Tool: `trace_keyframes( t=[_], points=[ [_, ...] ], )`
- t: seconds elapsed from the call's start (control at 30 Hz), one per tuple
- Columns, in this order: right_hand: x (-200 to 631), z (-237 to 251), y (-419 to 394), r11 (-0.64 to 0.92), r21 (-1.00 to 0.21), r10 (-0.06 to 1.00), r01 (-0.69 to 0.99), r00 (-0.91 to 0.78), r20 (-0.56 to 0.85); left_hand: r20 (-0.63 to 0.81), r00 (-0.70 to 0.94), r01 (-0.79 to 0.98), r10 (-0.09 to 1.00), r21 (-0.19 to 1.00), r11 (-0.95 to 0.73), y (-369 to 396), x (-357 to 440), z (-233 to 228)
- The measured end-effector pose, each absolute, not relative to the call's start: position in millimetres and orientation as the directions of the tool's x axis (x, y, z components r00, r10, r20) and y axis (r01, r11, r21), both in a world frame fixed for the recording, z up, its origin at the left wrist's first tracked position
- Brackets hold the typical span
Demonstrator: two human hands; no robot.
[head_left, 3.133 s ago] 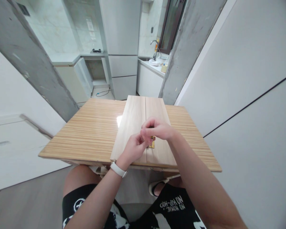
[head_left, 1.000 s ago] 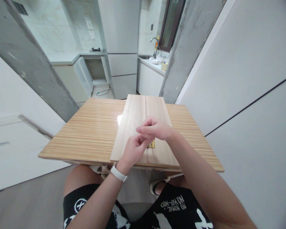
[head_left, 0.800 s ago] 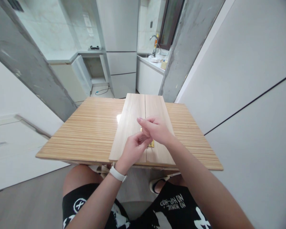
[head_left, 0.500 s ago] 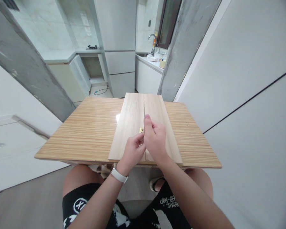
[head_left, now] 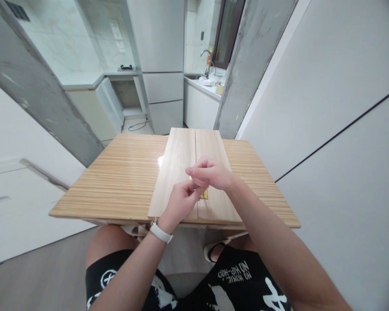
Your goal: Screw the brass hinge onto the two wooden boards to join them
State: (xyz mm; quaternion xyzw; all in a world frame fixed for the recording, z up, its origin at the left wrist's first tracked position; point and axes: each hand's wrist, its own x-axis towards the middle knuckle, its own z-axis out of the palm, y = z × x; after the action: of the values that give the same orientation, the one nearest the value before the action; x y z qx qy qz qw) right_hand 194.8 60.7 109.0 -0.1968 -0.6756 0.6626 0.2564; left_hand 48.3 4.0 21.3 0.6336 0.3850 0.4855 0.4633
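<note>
Two pale wooden boards [head_left: 175, 164] lie side by side on the table, a narrow seam between them. A small gold-coloured hinge [head_left: 204, 195] sits across that seam, mostly covered by my hands. My left hand [head_left: 182, 199], with a white watch band on its wrist, is pinched closed over the hinge. Just above and touching its fingertips, my right hand [head_left: 209, 173] is closed, bent in from the right with thumb and fingers pointing left. Whatever sits between the fingers of either hand is hidden.
The boards rest on a striped wooden table [head_left: 116, 177], its near edge just above my knees. Behind it stand a grey fridge [head_left: 164, 86] and a counter with a sink tap [head_left: 206, 60]. White panels [head_left: 337, 129] flank the right side.
My right hand has turned over to the left, from thumb up to thumb and fingers pointing left, and its forearm has swung outward. More of the hinge's right side shows. My left hand stays nearly in place.
</note>
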Motion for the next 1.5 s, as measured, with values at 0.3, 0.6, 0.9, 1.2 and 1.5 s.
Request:
trace_keyframes(
  t=[0.3, 0.6, 0.9, 1.2, 1.5],
  points=[
    [160.2, 92.8, 20.7, 0.268, -0.960, 0.960, 0.078, 0.062, 0.273, 0.255, 0.240, -0.087, 0.937, 0.967, -0.241, 4.7, 47.8, 26.2],
    [161.6, 104.2, 17.5, 0.330, -0.935, 0.934, 0.132, -0.191, 0.303, 0.300, 0.163, -0.009, 0.940, 0.953, -0.303, 3.0, 43.5, 15.5],
    [187.3, 124.9, 63.4, 0.129, -0.986, 0.522, 0.106, -0.852, -0.023, 0.274, 0.167, -0.005, 0.947, 0.961, -0.277, 4.6, 43.7, 10.6],
    [158.1, 104.4, 35.2, 0.239, -0.962, 0.942, 0.131, -0.272, 0.197, 0.283, 0.159, -0.079, 0.946, 0.959, -0.274, 0.1, 47.1, 20.5],
    [137.9, 95.4, 2.0, 0.293, -0.937, 0.919, 0.191, 0.215, 0.331, 0.287, 0.175, 0.015, 0.942, 0.956, -0.294, -3.2, 44.3, 19.7]
  ],
)
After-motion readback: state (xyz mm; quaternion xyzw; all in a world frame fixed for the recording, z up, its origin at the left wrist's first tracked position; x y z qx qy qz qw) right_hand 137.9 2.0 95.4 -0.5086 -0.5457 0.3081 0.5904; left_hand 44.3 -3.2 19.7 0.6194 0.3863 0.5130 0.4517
